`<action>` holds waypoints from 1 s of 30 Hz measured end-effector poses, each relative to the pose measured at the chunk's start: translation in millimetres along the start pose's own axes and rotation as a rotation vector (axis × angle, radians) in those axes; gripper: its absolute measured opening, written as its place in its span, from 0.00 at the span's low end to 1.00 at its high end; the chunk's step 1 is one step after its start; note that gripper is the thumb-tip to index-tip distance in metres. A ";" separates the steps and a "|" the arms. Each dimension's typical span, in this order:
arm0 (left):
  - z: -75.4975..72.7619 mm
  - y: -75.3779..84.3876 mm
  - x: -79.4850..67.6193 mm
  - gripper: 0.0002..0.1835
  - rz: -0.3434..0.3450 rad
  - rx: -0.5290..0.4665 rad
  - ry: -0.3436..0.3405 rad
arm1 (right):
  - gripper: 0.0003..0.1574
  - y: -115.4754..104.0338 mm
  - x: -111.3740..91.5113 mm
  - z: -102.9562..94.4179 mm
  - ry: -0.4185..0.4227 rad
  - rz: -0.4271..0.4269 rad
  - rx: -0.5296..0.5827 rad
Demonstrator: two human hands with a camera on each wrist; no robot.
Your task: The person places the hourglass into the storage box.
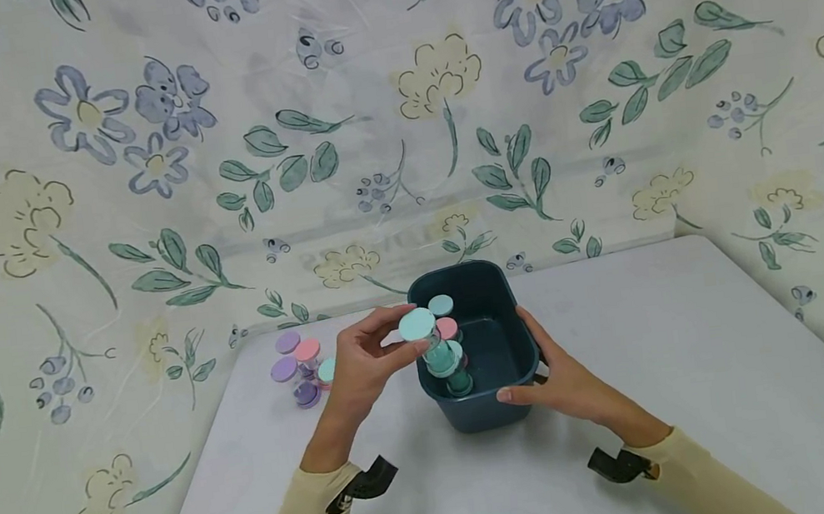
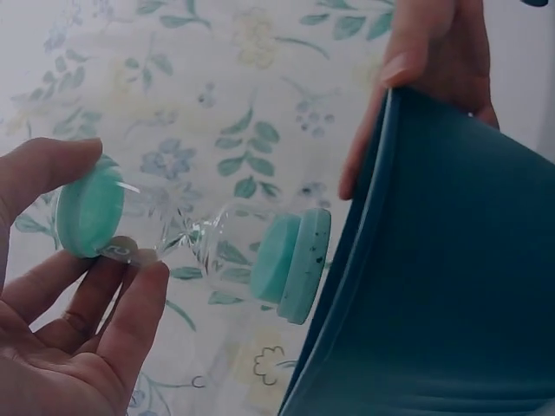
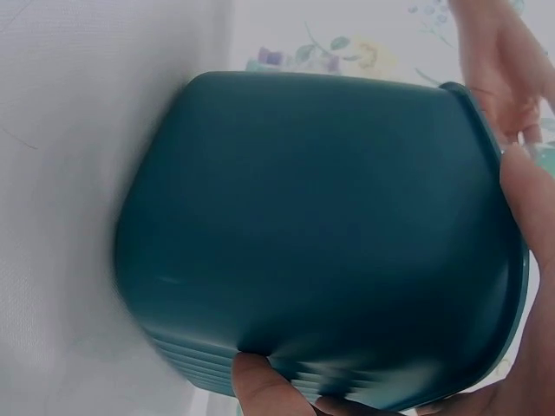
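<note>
Between the thumb and fingers of my left hand (image 1: pixel 366 358) is a sand timer (image 2: pixel 227 247) with mint end caps and a clear, narrow-waisted glass. The grip is at its upper cap, and the timer tilts over the near left rim of a dark teal bin (image 1: pixel 484 413). In the left wrist view its lower cap is right at the bin's rim. My right hand (image 1: pixel 564 383) grips the bin's right side, thumb at the near rim and fingers along the outer wall. Inside the bin stand a mint-capped timer (image 1: pixel 441 305) and a pink-capped timer (image 1: pixel 446 329), partly hidden.
Left of the bin, a cluster of sand timers stands on the white table (image 1: pixel 661 331), with purple (image 1: pixel 284 368), pink (image 1: pixel 307 350) and mint (image 1: pixel 327 371) caps. My left forearm partly covers that side. A floral cloth (image 1: pixel 383 126) hangs behind the table.
</note>
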State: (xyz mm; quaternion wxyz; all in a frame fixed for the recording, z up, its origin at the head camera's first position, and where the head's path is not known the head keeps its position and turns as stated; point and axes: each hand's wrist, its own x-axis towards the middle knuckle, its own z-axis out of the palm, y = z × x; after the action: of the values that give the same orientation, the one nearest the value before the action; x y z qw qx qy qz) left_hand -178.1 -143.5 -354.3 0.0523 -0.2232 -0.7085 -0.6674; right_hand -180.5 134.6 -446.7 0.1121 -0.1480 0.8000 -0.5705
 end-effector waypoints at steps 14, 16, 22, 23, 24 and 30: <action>12.9 -22.2 -1.1 0.23 -0.088 0.144 -0.185 | 0.73 1.5 1.3 -0.2 -0.002 0.004 0.016; 13.1 -23.1 -1.7 0.23 -0.109 0.196 -0.204 | 0.73 1.0 1.2 -0.1 -0.007 -0.002 0.012; 13.1 -25.8 -2.5 0.23 -0.178 0.289 -0.269 | 0.72 1.0 1.2 0.0 -0.015 -0.023 0.018; 13.2 -26.0 -2.4 0.23 -0.187 0.300 -0.278 | 0.72 1.0 1.0 -0.1 -0.015 -0.025 0.019; 13.3 -25.9 -2.5 0.24 -0.195 0.310 -0.287 | 0.72 0.9 0.9 -0.3 -0.016 -0.026 0.020; 13.8 -23.7 -0.4 0.24 -0.216 0.435 -0.345 | 0.73 0.9 0.5 -0.4 -0.012 -0.019 0.017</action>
State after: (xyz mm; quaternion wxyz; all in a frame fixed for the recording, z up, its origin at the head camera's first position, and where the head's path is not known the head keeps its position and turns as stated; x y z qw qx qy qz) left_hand -183.9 -130.5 -377.8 -0.0937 -0.2400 -0.8530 -0.4539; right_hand -181.2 135.0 -447.5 0.1127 -0.1580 0.7931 -0.5773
